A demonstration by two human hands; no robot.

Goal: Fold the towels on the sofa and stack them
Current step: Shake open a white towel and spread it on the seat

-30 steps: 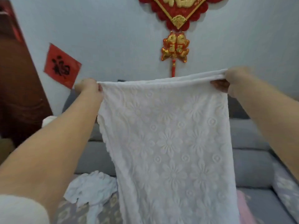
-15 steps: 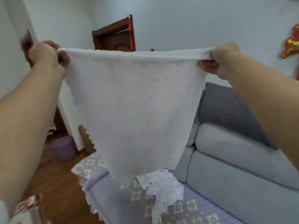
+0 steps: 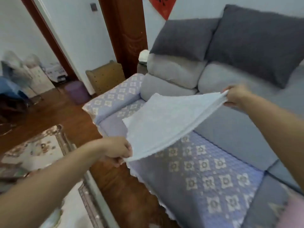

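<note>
A white textured towel [image 3: 166,119] is stretched nearly flat in the air above the sofa seat [image 3: 205,176]. My left hand [image 3: 117,150] pinches its near corner by the seat's front edge. My right hand [image 3: 235,96] grips the opposite corner close to the sofa back. The towel's far edge floats over the left end of the seat, near the armrest [image 3: 115,97]. Whatever lies on the seat under the towel is hidden.
Two dark grey pillows [image 3: 185,38] lean on the sofa back. A purple stool [image 3: 77,91] and a wooden board [image 3: 105,76] stand beside the armrest. A patterned rug [image 3: 37,150] and wooden floor are at the left. A pink cloth [image 3: 294,213] shows at bottom right.
The towel was held up hanging by its top edge; now both hands have come down and it is spread out level over the seat. My view has tilted down to the sofa.
</note>
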